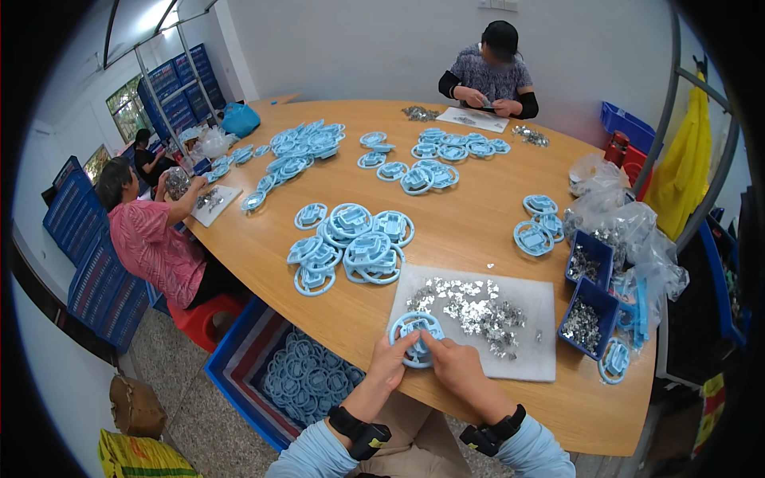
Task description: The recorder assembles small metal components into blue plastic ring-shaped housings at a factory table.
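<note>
A light-blue plastic toy steering wheel [417,320] is held just over the table's near edge, by the corner of a white foam mat [534,350]. My left hand [384,365] is closed round the wheel's left and lower rim. Against its hub and right side press the closed fingers of my right hand [457,368]; whether a small part is pinched between them is hidden. Small shiny metal pieces [478,307] lie scattered over the mat, right beyond my hands. A group of similar blue wheels [351,221] is piled on the wood to the left.
Two dark-blue bins [588,319] of metal pieces stand right of the mat, beside clear plastic bags [629,215]. Below the table edge at left, a large blue crate [243,390] holds many wheels. Co-workers sit at the far side [490,80] and left side [151,231].
</note>
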Demonstrator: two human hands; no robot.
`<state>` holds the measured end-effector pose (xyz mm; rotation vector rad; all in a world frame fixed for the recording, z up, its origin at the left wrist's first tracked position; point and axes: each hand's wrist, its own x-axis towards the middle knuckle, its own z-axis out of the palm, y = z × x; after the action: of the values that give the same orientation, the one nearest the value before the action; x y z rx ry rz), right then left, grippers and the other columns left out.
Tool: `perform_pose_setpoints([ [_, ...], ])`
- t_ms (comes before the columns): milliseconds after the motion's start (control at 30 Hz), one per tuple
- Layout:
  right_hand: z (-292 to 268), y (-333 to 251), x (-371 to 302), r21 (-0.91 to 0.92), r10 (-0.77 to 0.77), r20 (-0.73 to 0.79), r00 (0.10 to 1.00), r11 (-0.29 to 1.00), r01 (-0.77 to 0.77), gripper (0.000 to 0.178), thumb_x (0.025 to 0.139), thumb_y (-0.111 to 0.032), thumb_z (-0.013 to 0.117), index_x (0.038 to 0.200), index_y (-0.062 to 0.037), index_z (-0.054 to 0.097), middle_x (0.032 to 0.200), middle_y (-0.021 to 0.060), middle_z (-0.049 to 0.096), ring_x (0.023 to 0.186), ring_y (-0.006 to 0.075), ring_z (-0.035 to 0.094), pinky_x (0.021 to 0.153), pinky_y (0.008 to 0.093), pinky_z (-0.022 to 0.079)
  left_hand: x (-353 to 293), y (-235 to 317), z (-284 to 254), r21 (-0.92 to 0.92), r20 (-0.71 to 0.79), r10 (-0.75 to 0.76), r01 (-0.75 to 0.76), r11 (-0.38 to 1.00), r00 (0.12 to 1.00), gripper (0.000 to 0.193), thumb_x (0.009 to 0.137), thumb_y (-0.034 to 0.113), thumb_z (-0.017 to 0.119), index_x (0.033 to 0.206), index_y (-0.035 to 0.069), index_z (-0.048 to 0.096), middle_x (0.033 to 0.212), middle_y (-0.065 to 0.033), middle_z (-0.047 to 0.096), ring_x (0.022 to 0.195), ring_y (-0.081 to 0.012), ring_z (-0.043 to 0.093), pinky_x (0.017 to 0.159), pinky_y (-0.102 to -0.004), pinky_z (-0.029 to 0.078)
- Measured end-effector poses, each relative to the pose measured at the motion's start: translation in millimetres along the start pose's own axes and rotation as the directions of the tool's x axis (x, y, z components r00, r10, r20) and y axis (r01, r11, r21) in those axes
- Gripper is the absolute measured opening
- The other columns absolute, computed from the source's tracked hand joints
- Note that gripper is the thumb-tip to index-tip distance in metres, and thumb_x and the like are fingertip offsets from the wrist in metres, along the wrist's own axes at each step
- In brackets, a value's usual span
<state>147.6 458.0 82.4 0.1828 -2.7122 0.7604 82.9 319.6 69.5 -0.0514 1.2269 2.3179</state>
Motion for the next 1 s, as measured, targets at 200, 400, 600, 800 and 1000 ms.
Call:
perform_pose_setpoints([
  [200, -4.1, -1.0, 1.3, -0.045, -0.004, 0.021, 1.000, 0.999, 0.005, 0.039, 0.080, -0.007, 0.055, 0.118, -0.0149, 0.056, 0.073, 0.0109, 0.060, 0.057, 0.0317, 0.059, 0.049, 0.0417, 0.047, 4.4, -1.5, -3.4, 0.006, 0.042, -0.083, 0.083, 0.997, 0.996, 0.030, 0.085, 0.008, 0.062, 0.113, 0.003, 0.052, 0.104, -0.0061, 0.059, 0.095, -0.0159, 0.059, 0.082, -0.0311, 0.051],
  [400, -18.4, -0.7, -1.1, 0.152, -0.057, -0.180, 0.982, 0.985, 0.085, 0.038, 0.079, -0.005, 0.057, 0.117, -0.0095, 0.057, 0.075, 0.0130, 0.060, 0.063, 0.0312, 0.059, 0.055, 0.0370, 0.048, -7.6, 10.9, -13.8, -0.165, 0.089, -0.097, 0.110, 0.980, 0.991, 0.030, 0.085, 0.003, 0.060, 0.114, 0.000, 0.052, 0.106, -0.0085, 0.059, 0.097, -0.0190, 0.059, 0.085, -0.0328, 0.050],
  [600, -19.1, 18.0, -17.3, 0.794, 0.306, 0.249, 0.919, 0.479, -0.374, 0.039, 0.084, -0.003, 0.056, 0.122, 0.0038, 0.051, 0.103, 0.0028, 0.061, 0.089, 0.0072, 0.055, 0.072, 0.0236, 0.047, -31.8, -16.9, 4.6, -0.338, 0.130, -0.099, 0.138, 0.931, 0.987, 0.034, 0.086, 0.003, 0.058, 0.118, -0.001, 0.047, 0.113, -0.0103, 0.056, 0.102, -0.0206, 0.057, 0.092, -0.0355, 0.047],
  [800, -45.2, 29.4, -18.2, 0.725, 0.101, 0.287, 0.952, 0.627, -0.286, 0.038, 0.080, -0.003, 0.054, 0.117, 0.0025, 0.055, 0.097, 0.0074, 0.065, 0.087, 0.0110, 0.058, 0.078, 0.0259, 0.047, -46.2, 6.0, -3.1, 0.307, 0.329, -0.315, 0.215, 0.927, 0.890, 0.043, 0.084, 0.009, 0.063, 0.122, 0.001, 0.045, 0.115, -0.0082, 0.055, 0.104, -0.0177, 0.056, 0.091, -0.0334, 0.046],
  [1000, -32.1, 63.9, 29.0, 0.373, 0.206, 0.023, 0.978, 0.906, -0.200, 0.020, 0.076, -0.011, 0.061, 0.093, -0.0023, 0.068, 0.086, 0.0125, 0.068, 0.079, 0.0186, 0.065, 0.071, 0.0307, 0.049, -46.3, -8.6, -4.7, 0.001, 0.117, -0.092, 0.092, 0.996, 0.989, 0.032, 0.091, 0.019, 0.056, 0.117, 0.004, 0.047, 0.111, -0.0066, 0.057, 0.102, -0.0157, 0.058, 0.080, -0.0297, 0.050],
])
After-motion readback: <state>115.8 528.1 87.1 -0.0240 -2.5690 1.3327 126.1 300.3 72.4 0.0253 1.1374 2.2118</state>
